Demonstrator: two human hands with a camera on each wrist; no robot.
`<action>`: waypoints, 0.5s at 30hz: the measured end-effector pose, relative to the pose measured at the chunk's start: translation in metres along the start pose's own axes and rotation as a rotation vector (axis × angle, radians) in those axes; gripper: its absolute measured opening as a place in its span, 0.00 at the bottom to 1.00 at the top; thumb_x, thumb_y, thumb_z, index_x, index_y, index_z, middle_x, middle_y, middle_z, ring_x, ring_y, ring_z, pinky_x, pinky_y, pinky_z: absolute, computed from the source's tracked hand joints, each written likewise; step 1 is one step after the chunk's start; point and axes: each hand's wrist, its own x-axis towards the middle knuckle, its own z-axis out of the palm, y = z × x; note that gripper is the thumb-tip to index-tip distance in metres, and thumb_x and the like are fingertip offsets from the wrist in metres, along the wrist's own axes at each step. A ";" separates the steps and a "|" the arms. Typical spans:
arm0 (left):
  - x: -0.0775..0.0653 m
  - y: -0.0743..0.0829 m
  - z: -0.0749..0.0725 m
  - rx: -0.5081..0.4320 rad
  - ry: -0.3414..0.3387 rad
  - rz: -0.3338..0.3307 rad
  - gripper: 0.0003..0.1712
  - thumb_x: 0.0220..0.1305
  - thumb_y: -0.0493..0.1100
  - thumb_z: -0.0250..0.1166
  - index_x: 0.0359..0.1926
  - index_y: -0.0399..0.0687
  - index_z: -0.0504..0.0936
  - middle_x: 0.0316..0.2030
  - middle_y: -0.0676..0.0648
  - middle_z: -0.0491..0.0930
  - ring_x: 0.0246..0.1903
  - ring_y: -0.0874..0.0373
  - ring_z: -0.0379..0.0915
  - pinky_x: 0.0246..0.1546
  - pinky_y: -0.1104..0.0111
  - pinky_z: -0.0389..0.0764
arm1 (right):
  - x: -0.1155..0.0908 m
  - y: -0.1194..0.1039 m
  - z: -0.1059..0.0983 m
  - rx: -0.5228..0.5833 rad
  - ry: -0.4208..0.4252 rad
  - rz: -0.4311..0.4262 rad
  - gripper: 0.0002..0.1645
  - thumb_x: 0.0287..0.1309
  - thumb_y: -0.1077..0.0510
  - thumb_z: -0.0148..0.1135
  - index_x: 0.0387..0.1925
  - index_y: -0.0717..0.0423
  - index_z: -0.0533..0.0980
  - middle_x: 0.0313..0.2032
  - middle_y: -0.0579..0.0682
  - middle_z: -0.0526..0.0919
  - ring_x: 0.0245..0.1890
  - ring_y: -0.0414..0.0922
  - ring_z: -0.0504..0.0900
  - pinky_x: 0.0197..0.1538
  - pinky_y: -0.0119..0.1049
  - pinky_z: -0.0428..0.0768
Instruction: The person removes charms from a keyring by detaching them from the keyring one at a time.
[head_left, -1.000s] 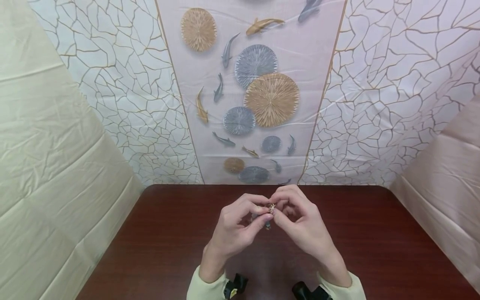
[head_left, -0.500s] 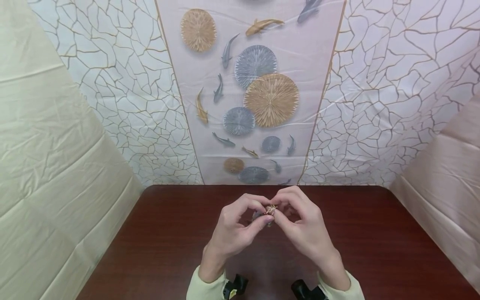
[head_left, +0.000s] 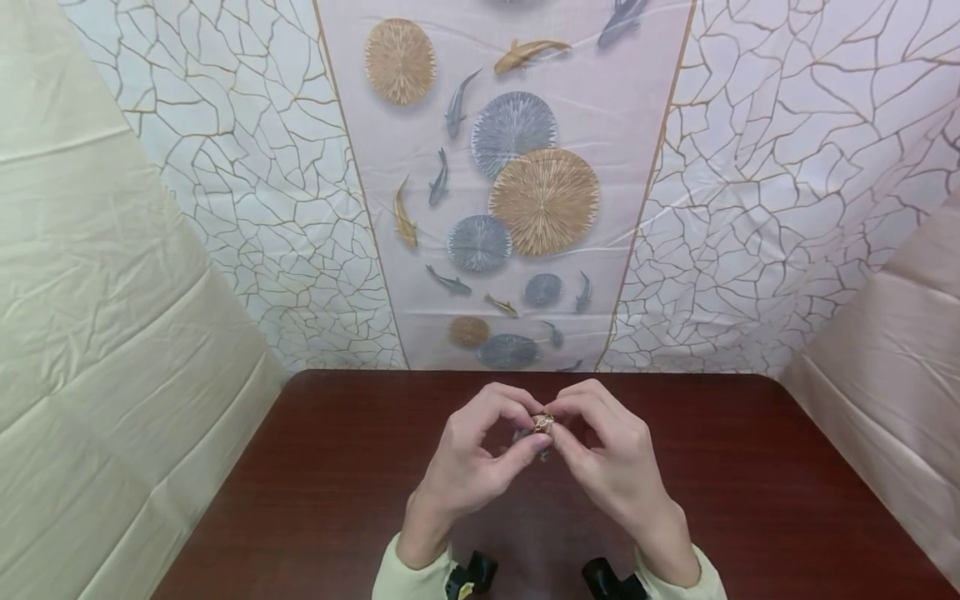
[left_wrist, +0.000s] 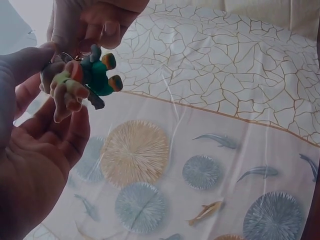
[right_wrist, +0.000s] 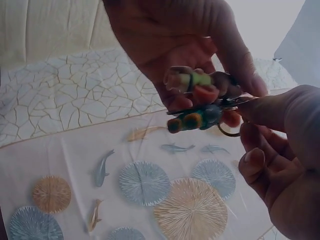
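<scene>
Two small figurine charms hang together on a keychain (head_left: 543,423) held between both hands above the table. One figurine (left_wrist: 70,85) is pale yellow-green and tan; the other figurine (left_wrist: 102,80) is dark green with orange-tipped feet. My left hand (head_left: 472,454) pinches the keychain between thumb and fingers, from the left. From the right, the thumb and index finger of my right hand (head_left: 618,458) pinch its metal parts, where a round key ring (right_wrist: 229,132) shows in the right wrist view. The fingertips of both hands nearly meet and hide part of the metal.
Below the hands lies a dark red-brown table (head_left: 337,500). Behind it hangs a patterned cloth (head_left: 480,192) with fish and round shapes, and plain cream cloth (head_left: 112,375) drapes at both sides. Black wrist cameras (head_left: 480,571) sit at the cuffs.
Both hands have dropped slightly and keep hold of the keychain. The gold-coloured metal between the fingertips has turned and shows more plainly, while the dangling charms have shifted beneath the left thumb.
</scene>
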 end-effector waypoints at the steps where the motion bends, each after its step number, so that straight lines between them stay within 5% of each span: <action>1: 0.000 0.000 0.000 0.000 0.004 0.004 0.14 0.52 0.28 0.72 0.35 0.39 0.75 0.39 0.41 0.79 0.37 0.56 0.77 0.33 0.75 0.80 | 0.000 0.000 0.000 -0.005 0.003 -0.008 0.02 0.58 0.64 0.66 0.31 0.60 0.80 0.31 0.49 0.80 0.24 0.34 0.72 0.25 0.17 0.69; 6: 0.000 0.002 -0.001 -0.011 -0.010 -0.028 0.16 0.52 0.29 0.73 0.40 0.39 0.75 0.41 0.43 0.80 0.37 0.57 0.76 0.33 0.70 0.81 | 0.001 0.001 0.001 -0.033 0.002 -0.046 0.17 0.68 0.52 0.57 0.31 0.61 0.80 0.30 0.49 0.80 0.23 0.34 0.71 0.25 0.18 0.67; 15: -0.001 0.007 -0.006 -0.001 -0.041 -0.050 0.14 0.54 0.32 0.73 0.38 0.43 0.76 0.42 0.45 0.82 0.40 0.60 0.78 0.37 0.72 0.82 | 0.004 -0.005 0.002 -0.079 -0.022 -0.093 0.17 0.70 0.53 0.55 0.31 0.61 0.79 0.29 0.48 0.79 0.24 0.35 0.71 0.26 0.18 0.68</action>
